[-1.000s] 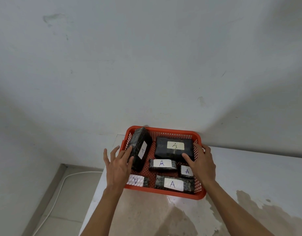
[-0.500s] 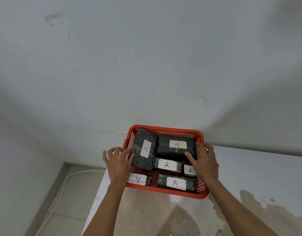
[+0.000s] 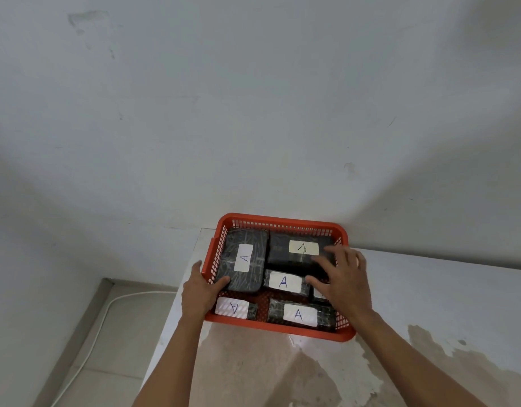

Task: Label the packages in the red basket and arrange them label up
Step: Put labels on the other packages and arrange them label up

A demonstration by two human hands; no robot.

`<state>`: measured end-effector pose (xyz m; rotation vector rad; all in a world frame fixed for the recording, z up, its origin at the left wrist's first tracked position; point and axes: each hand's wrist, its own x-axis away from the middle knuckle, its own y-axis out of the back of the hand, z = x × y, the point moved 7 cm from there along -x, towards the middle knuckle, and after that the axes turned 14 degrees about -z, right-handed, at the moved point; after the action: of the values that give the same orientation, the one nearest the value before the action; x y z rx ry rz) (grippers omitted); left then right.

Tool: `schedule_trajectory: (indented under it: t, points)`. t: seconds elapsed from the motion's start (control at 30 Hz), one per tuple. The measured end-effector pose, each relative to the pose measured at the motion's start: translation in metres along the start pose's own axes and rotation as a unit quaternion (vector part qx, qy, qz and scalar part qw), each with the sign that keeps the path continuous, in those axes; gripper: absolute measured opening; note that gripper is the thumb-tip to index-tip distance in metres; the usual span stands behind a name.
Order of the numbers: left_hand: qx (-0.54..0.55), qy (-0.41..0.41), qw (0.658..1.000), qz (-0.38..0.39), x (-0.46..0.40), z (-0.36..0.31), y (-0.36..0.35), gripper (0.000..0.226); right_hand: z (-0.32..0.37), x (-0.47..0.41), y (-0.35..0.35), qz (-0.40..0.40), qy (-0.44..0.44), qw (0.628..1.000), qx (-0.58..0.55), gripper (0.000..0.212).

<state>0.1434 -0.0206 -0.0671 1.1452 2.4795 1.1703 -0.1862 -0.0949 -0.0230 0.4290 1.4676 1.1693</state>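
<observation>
A red basket [image 3: 280, 221] sits at the table's far left corner against the wall. Several black wrapped packages lie flat in it, each with a white label marked "A" facing up: a tall one at the left [image 3: 255, 245], a large one at the back [image 3: 278, 249], a middle one [image 3: 284, 282], a small front-left one [image 3: 235, 308] and a front-right one [image 3: 300, 315]. Another small package [image 3: 317, 293] is mostly hidden under my right hand. My left hand [image 3: 199, 293] straddles the basket's left wall, thumb on the tall package's near corner. My right hand [image 3: 343, 282] hovers with spread fingers over the right-side packages.
The pale table [image 3: 429, 304] has brown stains [image 3: 253, 371] near the front. The white wall [image 3: 253, 113] stands directly behind the basket. The table's left edge drops to a tiled floor [image 3: 118, 333] where a white cable [image 3: 91, 348] runs.
The tall left package went from standing tilted on its edge to lying flat with its label up. My right hand moved inward from the basket's right rim over the packages.
</observation>
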Motion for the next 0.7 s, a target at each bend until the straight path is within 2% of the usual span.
schedule_trajectory:
  t: [0.1,0.23,0.4,0.57,0.7]
  points:
    - [-0.008,-0.001,1.000,0.017,-0.001,0.000,-0.002,0.070,0.025,0.006,-0.006,0.066,0.091,0.994,0.008,0.054]
    - [-0.011,0.002,1.000,0.024,-0.002,0.000,-0.002,0.068,0.040,0.005,-0.019,0.148,0.092,0.984,0.039,0.056]
    - [-0.010,0.004,1.000,0.025,-0.001,0.000,-0.002,0.069,0.033,0.004,-0.020,0.180,0.069,0.981,0.040,0.048]
    - [-0.010,0.010,1.000,0.026,0.001,-0.002,-0.001,0.070,0.035,0.007,-0.018,0.196,0.088,0.976,0.019,0.026]
    - [-0.014,0.015,0.999,0.027,0.002,-0.003,0.001,0.072,0.034,0.008,-0.016,0.199,0.080,0.977,0.001,0.024]
